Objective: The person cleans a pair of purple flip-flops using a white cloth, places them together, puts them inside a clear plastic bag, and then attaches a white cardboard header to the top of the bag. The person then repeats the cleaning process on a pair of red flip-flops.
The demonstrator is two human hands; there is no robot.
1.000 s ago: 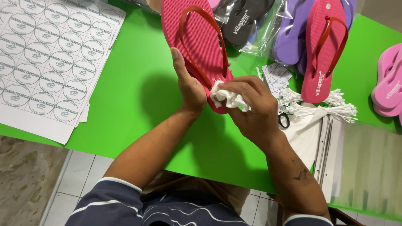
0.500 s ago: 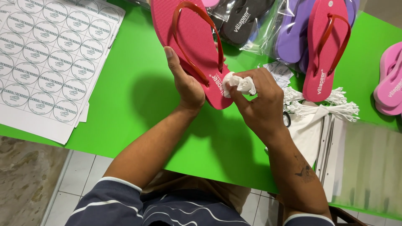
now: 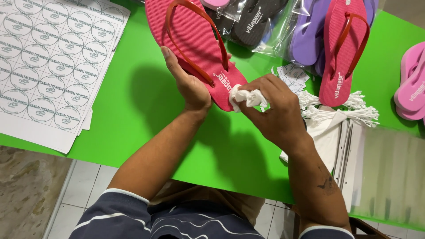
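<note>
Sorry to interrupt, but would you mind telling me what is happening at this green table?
A person steadies a pink rubber flip-flop with a red strap with the left hand, gripping its edge. The right hand presses a crumpled white cloth against the heel end. Sheets of round white stickers lie on the green table, with bundled white string ties and more flip-flops nearby.

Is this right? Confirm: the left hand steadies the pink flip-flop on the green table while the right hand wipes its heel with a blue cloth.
Not quite: the cloth is white, not blue, as the head view shows. The left hand steadies the pink flip-flop on the green table while the right hand wipes its heel.
</note>
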